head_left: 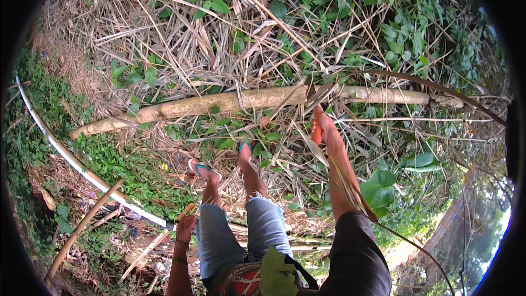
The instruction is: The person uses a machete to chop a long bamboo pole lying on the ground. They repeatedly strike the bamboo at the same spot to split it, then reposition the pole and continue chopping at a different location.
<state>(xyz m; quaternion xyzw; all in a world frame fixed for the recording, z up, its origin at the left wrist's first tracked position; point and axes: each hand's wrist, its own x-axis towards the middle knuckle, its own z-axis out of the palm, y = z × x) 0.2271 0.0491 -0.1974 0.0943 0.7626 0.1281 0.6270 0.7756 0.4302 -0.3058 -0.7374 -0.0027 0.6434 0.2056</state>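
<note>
My right hand (327, 127) reaches forward, shut on the orange handle (316, 133) of a cutting tool. Its dark blade (312, 96) points at a long pale log (230, 101) lying across dry grass and touches or nearly touches it. My left hand (185, 227) hangs low beside my thigh, fingers curled, next to the dark end of a long white pipe (82, 170). A thin stick tip shows just above that hand; whether the hand grips it is unclear. My feet, in teal sandals (203, 169), stand just short of the log.
Dry stalks and green broad-leaved vines (383, 189) cover the ground around the log. A brown bamboo pole (82, 227) leans at lower left. A thin curved dark stem (438, 89) arcs over the log's right end. A green cloth (276, 274) hangs at my waist.
</note>
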